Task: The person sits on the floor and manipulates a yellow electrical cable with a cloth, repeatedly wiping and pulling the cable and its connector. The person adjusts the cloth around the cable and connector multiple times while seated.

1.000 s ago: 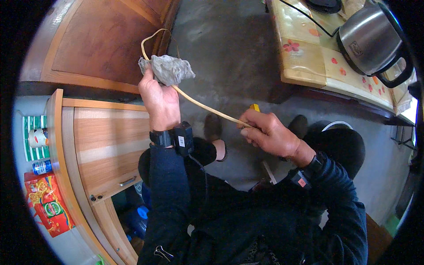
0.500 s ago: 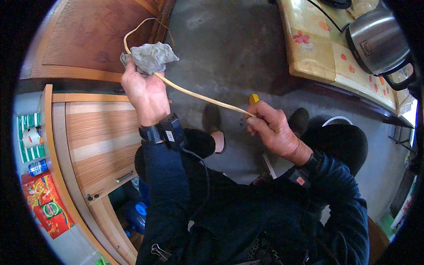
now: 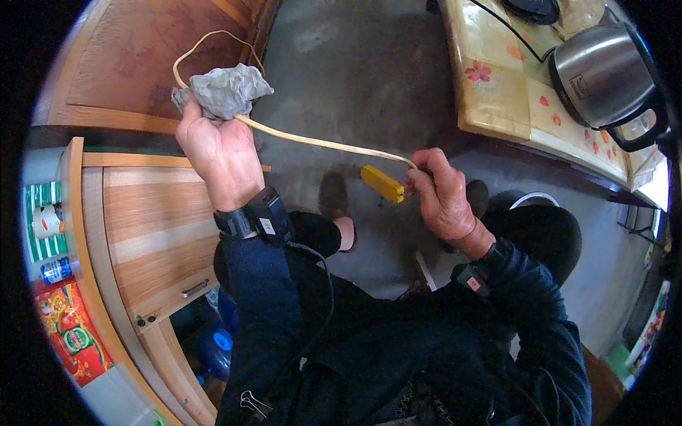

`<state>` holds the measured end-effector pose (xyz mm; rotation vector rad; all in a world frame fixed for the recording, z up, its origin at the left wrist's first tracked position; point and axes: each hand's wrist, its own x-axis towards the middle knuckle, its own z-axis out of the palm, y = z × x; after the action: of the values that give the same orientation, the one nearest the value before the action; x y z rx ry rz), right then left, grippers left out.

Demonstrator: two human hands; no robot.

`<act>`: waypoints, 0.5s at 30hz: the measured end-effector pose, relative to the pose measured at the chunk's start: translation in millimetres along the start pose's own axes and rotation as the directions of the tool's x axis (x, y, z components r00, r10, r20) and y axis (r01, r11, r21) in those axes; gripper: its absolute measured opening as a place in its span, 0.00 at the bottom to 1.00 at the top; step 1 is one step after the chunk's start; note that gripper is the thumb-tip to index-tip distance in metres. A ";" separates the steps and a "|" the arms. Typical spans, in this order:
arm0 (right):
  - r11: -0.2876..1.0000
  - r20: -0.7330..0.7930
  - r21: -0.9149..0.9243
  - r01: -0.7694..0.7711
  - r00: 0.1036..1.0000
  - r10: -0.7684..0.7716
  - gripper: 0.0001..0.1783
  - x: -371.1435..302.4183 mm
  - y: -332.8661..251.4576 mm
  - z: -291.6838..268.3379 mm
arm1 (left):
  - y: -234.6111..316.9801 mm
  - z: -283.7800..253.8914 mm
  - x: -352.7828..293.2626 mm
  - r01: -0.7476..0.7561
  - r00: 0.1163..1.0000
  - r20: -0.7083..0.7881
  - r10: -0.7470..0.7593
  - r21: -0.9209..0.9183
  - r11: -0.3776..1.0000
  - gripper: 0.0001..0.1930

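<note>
A crumpled grey cloth (image 3: pixel 231 91) sits in my left hand (image 3: pixel 220 153), wrapped round a pale yellow cord (image 3: pixel 320 144). Fingers of that hand are closed under the cloth and mostly hidden by it. Beyond the cloth the cord loops up and back in a thin curve. My right hand (image 3: pixel 447 195) pinches the cord between thumb and fingertips, holding the stretch between the hands nearly taut with a slight sag. Beside the right fingertips is a yellow oblong block (image 3: pixel 382 184); it seems to hang near the cord's end, but the join is hidden by the hand.
On the right, a table with a flowered cover (image 3: pixel 490 85) bears a steel electric kettle (image 3: pixel 604 71). A wooden cabinet (image 3: pixel 163 234) stands close on the left, with a blue can (image 3: pixel 55 270) and a red package (image 3: pixel 73 334) next to it. Below it is a blue-capped water bottle (image 3: pixel 217 348).
My left hand has shifted slightly left with the cloth. The right hand has turned, and the yellow block has swung left into fuller view. The cord now runs flatter.
</note>
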<state>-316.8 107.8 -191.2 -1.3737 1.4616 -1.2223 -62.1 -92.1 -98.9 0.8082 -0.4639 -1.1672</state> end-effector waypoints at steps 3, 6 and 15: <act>0.993 0.031 0.065 -0.096 0.995 0.094 0.04 0.9 0.2 1.0 | 0.3 -2.6 5.1 0.000 1.000 -0.001 0.000 -0.017 1.000 0.15; 0.982 0.032 0.110 -0.152 0.988 0.150 0.05 1.9 -1.0 2.0 | -0.6 -9.1 8.7 0.011 0.999 0.043 -0.011 0.008 1.000 0.14; 0.875 0.251 0.299 -0.382 0.916 0.314 0.10 6.6 -12.0 -6.3 | -4.6 -26.7 21.3 0.009 0.995 0.098 -0.011 0.020 1.000 0.13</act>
<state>-320.6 102.6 -177.5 -0.9150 1.2230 -1.0154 -38.9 -104.3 -121.2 0.7733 -0.5540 -1.2173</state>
